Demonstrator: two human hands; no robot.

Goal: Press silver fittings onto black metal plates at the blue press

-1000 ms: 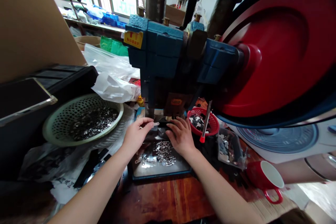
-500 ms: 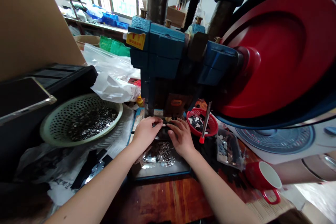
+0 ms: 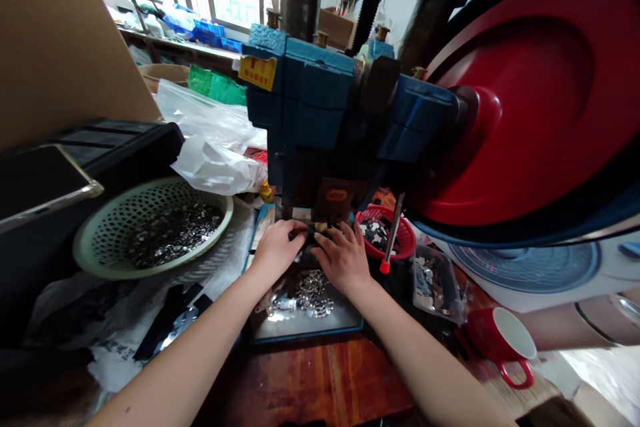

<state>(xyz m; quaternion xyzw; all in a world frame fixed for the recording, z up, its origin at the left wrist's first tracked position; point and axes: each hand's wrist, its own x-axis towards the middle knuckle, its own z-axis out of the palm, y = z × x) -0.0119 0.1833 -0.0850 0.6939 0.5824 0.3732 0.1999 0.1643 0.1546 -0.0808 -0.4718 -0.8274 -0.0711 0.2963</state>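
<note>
My left hand (image 3: 280,245) is at the left of the die area under a blue press (image 3: 315,97), thumb and fingers brought together. Whatever they pinch is too small and dark to make out. Just across from it, my right hand (image 3: 346,256) has its fingers stretched and apart, the tips close to the base of the press head. I see nothing held in it. Between my forearms, a heap of small shiny metal parts (image 3: 313,288) lies on the grey metal plate (image 3: 305,329) in front of the press.
A pale green basket (image 3: 83,247) of small metal parts stands left. To the right are a red basket (image 3: 411,240) with flat pieces, a red-tipped rod (image 3: 393,230), a clear plastic box (image 3: 453,303) and a red mug (image 3: 493,333). The red flywheel (image 3: 525,100) looms upper right.
The fingers of my right hand have spread and drawn slightly away from the left hand's fingertips. A small light piece seen between the hands earlier no longer shows. My left hand has barely moved.
</note>
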